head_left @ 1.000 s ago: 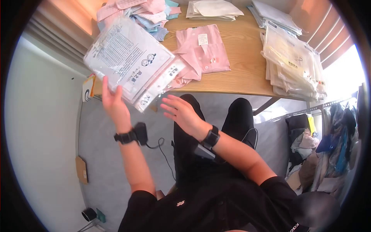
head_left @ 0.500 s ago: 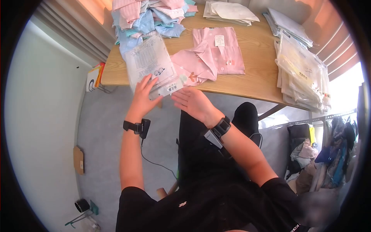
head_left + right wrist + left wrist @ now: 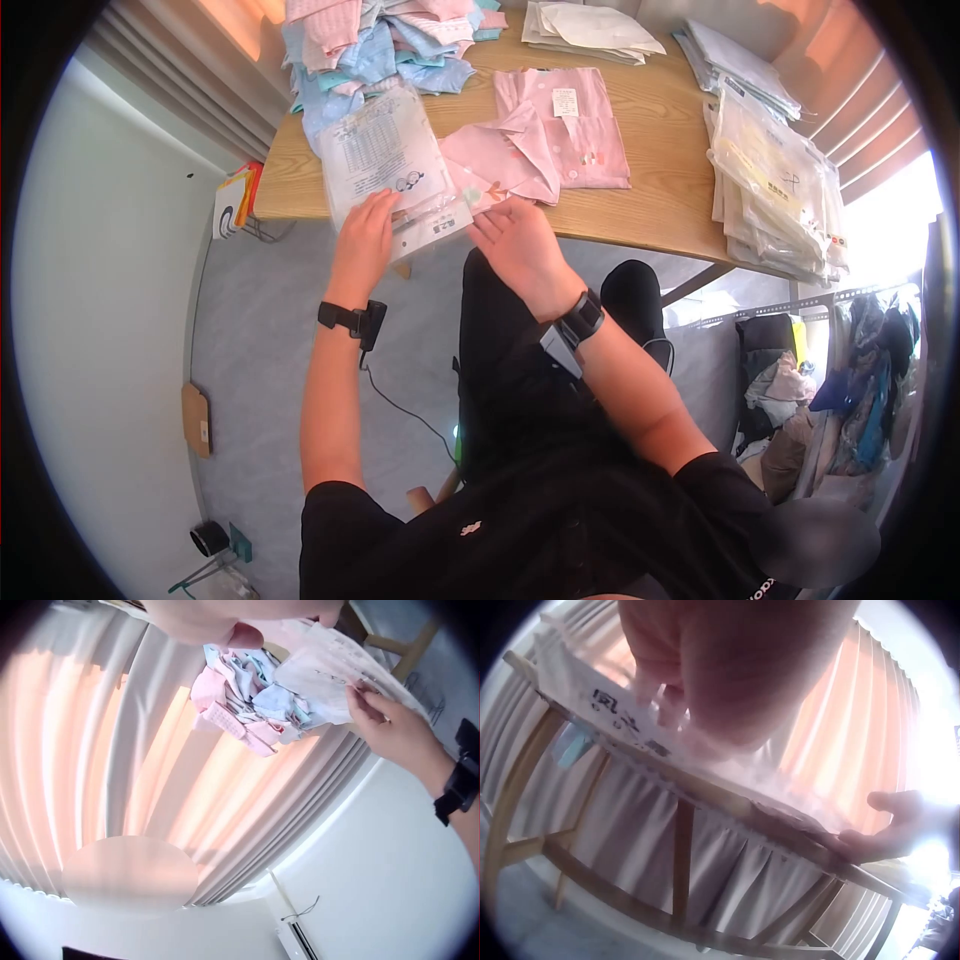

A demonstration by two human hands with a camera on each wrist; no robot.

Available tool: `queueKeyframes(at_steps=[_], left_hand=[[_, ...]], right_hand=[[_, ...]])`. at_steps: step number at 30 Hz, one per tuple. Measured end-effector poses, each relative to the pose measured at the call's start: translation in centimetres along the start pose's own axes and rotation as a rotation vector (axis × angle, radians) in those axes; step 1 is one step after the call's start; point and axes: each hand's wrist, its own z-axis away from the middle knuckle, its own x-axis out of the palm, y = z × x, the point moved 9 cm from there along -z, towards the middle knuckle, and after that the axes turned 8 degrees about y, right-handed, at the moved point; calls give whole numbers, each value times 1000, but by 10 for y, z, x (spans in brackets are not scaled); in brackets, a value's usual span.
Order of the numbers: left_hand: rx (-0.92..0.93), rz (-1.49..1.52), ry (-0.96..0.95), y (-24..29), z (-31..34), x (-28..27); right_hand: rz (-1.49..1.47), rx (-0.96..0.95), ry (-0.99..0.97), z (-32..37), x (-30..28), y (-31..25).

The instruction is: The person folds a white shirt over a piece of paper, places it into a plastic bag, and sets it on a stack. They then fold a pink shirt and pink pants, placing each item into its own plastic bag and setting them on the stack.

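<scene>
A clear plastic bag (image 3: 380,150) with a printed size chart and cartoon faces lies near the table's front left edge. My left hand (image 3: 364,243) is at its near edge, fingertips over the print; in the right wrist view the thumb and fingers of that left hand (image 3: 394,724) pinch the plastic. My right hand (image 3: 525,255) is palm up at the table edge, fingers extended by the bag's right corner, thumb apart. Just beyond it lies a folded pink garment (image 3: 565,130), with a white tag, one part reaching toward the bag.
Behind the bag is a heap of pink and blue clothes (image 3: 400,40). White sheets (image 3: 590,30) lie at the back of the wooden table (image 3: 660,130). Stacked plastic packages (image 3: 775,180) are on the right. Clothes hang on a rack (image 3: 870,350) to the lower right.
The bag has come down from the air onto the table, beside the pink garment. My left hand has drawn its spread fingers together at the bag's edge; my right hand has moved up to the table edge.
</scene>
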Motion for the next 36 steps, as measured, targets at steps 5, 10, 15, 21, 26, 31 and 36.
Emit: queueKeyframes(at_steps=[5,10,15,21,26,31,36], left_hand=[[-14,-7,101,-3,-5,-4],[-91,25,150,-9,-8,-3],[-165,89,273,-11,-11,-25],[-519,285,619,-63,5,-71],[-752,1777,670,-57,11,-31],[-907,1618,599,-38,20,32],[-1104,1481,189,-9,34,65]], right_hand=[[88,-68,61,-1,13,-18],[-101,-118,13,-29,7,-22],[-147,-293,-79,-41,23,-27],[-154,-300,-126,-76,22,-29],[-182,-205,-175,-97,26,-41],[-161,-233,-410,-28,57,-83],[-194,-181,-529,35,33,-117]])
